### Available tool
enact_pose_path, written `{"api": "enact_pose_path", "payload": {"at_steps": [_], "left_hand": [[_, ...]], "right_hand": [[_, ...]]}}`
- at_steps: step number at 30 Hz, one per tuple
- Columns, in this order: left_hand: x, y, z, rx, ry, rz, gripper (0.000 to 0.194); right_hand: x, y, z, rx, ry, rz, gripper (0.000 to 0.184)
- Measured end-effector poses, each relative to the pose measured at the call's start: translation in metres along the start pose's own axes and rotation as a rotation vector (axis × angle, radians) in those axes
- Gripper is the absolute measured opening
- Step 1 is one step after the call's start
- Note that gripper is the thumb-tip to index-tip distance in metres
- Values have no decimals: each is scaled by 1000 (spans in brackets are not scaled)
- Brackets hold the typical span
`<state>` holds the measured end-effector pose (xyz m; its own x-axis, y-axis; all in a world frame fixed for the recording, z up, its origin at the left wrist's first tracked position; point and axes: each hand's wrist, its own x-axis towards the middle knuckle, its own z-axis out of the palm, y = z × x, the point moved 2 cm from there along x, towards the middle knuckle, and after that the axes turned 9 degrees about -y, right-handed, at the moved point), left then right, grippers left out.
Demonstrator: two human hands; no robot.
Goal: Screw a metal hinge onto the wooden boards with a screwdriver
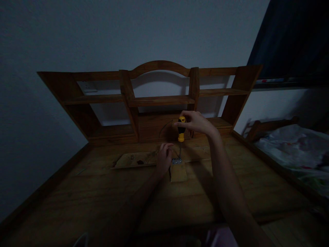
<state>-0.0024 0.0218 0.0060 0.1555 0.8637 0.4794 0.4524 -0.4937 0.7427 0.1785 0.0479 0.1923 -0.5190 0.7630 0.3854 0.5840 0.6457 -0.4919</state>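
In the head view, my right hand grips a yellow-and-black screwdriver by its handle. Its shaft points straight down, with the tip at a small metal hinge. The hinge sits where a small wooden block meets a long, rough-edged wooden board lying on the desk. My left hand rests just left of the hinge, its fingers bent over the board and holding it. The left fingertips are partly hidden and dim.
A wooden desk spreads under the work, with a raised rim along its sides. At its back stands a wooden shelf unit against the wall. A thin light stick lies at left. Plastic-wrapped items are heaped to the right.
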Motion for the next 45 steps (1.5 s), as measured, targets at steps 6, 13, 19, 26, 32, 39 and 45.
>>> {"api": "enact_pose_path", "payload": {"at_steps": [6,13,19,26,32,39,45], "left_hand": [[-1,1,0,5,17,3,29],[-1,-1,0,1,13,27,28],[-1,-3,0,9,10,13,28],[-2,-2,-2,-6,2,12,28],[-1,-5,-1,-12,-2,-5,27],[-2,-3,-1,0,-3,0,28],[-1,1,0,13,1,-8,28]], "right_hand": [[8,-6,11,-145,63,-82,20],[8,-6,10,-56,-28,-91,22],[2,-1,-2,131,-186,-144,16],[-6,6,-7,271,-261,-57,32],[-1,1,0,13,-58,20,32],[4,-5,5,-111,-6,-34,20],[3,-6,4,-31,-27,-74,28]]}}
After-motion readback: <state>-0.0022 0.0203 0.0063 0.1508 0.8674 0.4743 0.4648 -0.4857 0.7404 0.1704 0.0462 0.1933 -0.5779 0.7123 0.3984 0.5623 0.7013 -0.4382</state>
